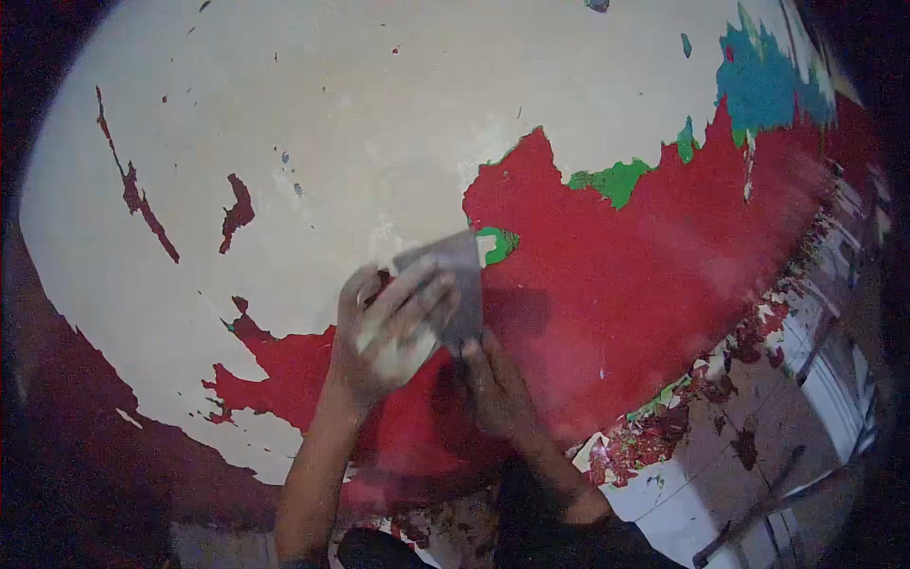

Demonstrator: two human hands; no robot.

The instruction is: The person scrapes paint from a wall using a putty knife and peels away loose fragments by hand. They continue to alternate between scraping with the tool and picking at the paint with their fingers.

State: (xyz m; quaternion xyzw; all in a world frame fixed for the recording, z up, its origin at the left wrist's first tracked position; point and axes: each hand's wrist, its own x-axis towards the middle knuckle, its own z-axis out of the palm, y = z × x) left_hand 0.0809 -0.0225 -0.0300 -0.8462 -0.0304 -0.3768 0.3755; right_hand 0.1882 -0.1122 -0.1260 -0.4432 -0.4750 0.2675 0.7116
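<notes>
In front of me is a painted wall [284, 85], its pale cream coat broken by a large bare area of red paint [607, 294]. A wide grey scraper [464, 294] lies against it, its top edge at the border between cream and red. My right hand [500, 384] is closed around the lower end of the scraper, its handle hidden in the fingers. My left hand [398, 318] presses on the blade from the left, fingers bent over its face and slightly blurred. Pale dust or a paint piece shows by the left palm. A small green patch [500, 247] sits just right of the blade's top corner.
Green [611, 182] and blue-teal [768, 81] paint layers show at the upper right. Narrow red chips [237, 211] break the cream coat on the left. Red paint flakes [654, 441] litter the tiled floor [758, 427] along the wall's base at lower right.
</notes>
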